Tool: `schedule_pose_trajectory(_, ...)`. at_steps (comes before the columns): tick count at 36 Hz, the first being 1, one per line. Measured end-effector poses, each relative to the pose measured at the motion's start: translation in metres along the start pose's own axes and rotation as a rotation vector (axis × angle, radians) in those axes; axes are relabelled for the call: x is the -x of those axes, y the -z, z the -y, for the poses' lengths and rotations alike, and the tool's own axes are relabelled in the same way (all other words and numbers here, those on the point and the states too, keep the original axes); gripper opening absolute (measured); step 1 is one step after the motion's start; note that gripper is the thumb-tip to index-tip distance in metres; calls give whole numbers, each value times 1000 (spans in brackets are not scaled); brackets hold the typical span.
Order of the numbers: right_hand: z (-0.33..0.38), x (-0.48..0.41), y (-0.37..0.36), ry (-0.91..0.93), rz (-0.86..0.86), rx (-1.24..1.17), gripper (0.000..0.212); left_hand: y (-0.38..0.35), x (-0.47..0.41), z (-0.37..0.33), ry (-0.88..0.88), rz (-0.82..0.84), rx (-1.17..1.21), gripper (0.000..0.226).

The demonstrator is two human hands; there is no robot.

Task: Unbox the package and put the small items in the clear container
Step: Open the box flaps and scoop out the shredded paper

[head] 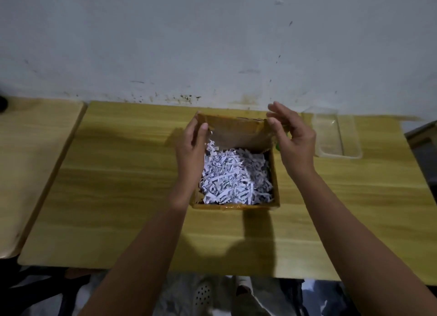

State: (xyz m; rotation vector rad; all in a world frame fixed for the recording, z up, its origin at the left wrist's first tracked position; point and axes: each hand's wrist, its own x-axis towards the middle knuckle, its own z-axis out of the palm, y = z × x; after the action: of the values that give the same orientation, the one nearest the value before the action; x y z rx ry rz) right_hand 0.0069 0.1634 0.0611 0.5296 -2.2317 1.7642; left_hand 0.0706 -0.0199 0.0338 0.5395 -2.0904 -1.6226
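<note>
A brown cardboard box [236, 206] sits open in the middle of the wooden table, filled with shredded white paper [234, 176]. Its far flap [238, 132] stands raised. My left hand [191, 147] pinches the flap's left corner between thumb and fingers. My right hand [293, 140] grips the flap's right corner the same way. No small items show; the paper hides whatever lies beneath. The clear container [335, 133] stands empty to the right of the box, near the wall. A small green thing [277, 147] peeks out beside the box, under my right hand.
The table [118, 197] butts against a stained white wall [212, 43]. A second, lighter tabletop [30, 154] adjoins on the left. Below the near table edge are my feet in white perforated shoes [203, 294].
</note>
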Motion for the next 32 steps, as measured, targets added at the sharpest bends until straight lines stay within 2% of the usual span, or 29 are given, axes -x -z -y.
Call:
schedule_pose_trajectory(8,-29,-19,-4,-72,-28,25,52,-16,-20,0,46,-71,39,45)
schedule_pose_trajectory(13,-48,-25,-8,-183,19,59,65,-25,-23,9,-16,67,-74,65)
schedule_pose_trajectory(17,-61,-18,-8,-229,29,80,65,-31,-22,18,-37,131,-230,77)
schedule_pose_trajectory(26,-75,-9,-11,-329,48,146,56,-33,-24,30,-93,197,-442,69)
schedule_pose_trajectory(32,-66,-9,-9,-317,74,178,56,-32,-33,22,-235,179,-504,65)
